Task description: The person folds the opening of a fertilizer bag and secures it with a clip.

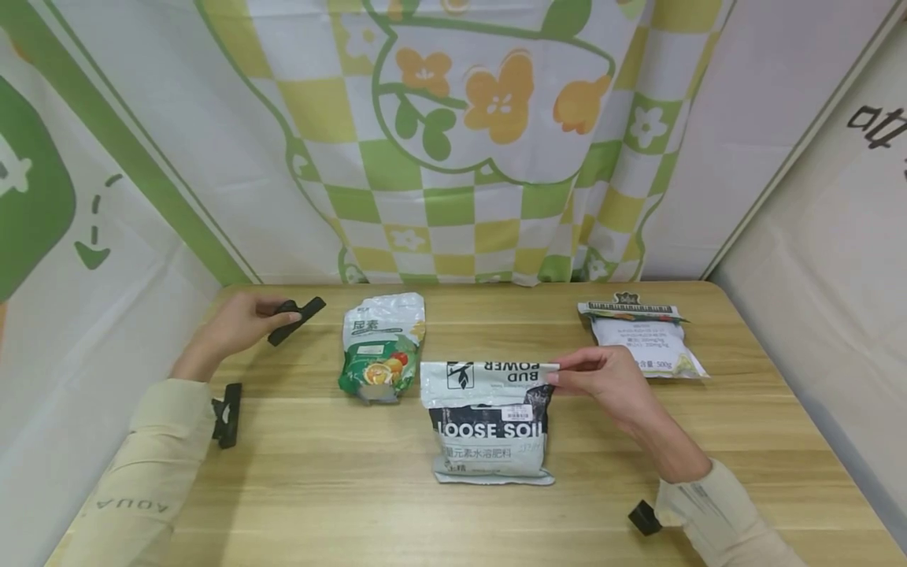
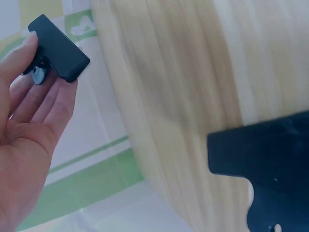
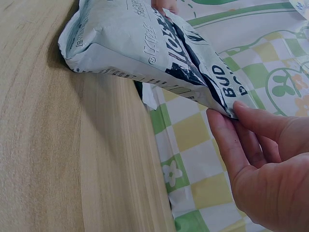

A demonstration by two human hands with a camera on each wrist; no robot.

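Note:
My left hand [image 1: 241,323] pinches a black bag clip [image 1: 298,320] between thumb and fingers, above the table's left side. In the left wrist view the same clip [image 2: 58,48] sits at the fingertips. My right hand [image 1: 612,386] pinches the right end of the folded-over top of a white and black fertilizer bag [image 1: 489,453] marked LOOSE SOIL. The right wrist view shows thumb and forefinger on that bag's corner [image 3: 227,104]. The bag stands near the middle of the table, its flap turned so the BUD POWER print is upside down.
A green and white fruit-print pouch [image 1: 383,346] lies behind and left of the bag. At the back right lies a white bag [image 1: 645,342] with a black clip [image 1: 631,309] across its top. Other black clips lie at the left [image 1: 228,416] and beside the right sleeve [image 1: 645,518].

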